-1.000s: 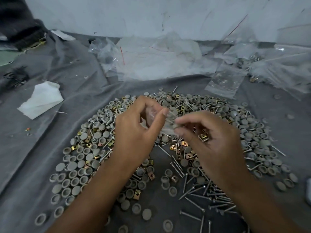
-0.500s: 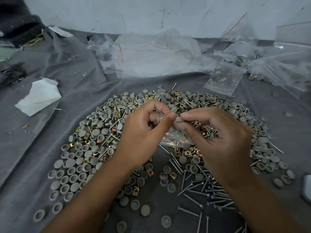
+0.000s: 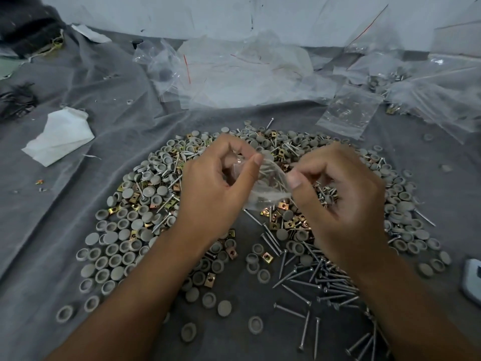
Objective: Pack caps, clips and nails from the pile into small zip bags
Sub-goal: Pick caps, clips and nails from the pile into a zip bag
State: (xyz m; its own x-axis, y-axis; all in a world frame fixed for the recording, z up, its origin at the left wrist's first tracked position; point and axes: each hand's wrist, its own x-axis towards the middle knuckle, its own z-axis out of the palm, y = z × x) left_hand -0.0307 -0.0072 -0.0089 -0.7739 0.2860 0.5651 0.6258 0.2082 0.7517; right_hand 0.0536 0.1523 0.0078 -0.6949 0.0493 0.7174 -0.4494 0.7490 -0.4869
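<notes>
- Pinching the top edge of a small clear zip bag (image 3: 263, 188), the left hand (image 3: 216, 188) grips it between curled thumb and forefinger.
- Opposite, the right hand (image 3: 338, 201) pinches the bag's other edge with its fingers curled; nails show inside the bag.
- The bag hangs between both hands, just above the pile (image 3: 161, 204) of grey caps (image 3: 122, 233), brass clips (image 3: 266, 257) and nails (image 3: 296, 294) on a grey cloth (image 3: 52, 256).
- Beyond the pile lie more clear bags (image 3: 347, 113); left of the pile sits a white tissue (image 3: 59, 136).
</notes>
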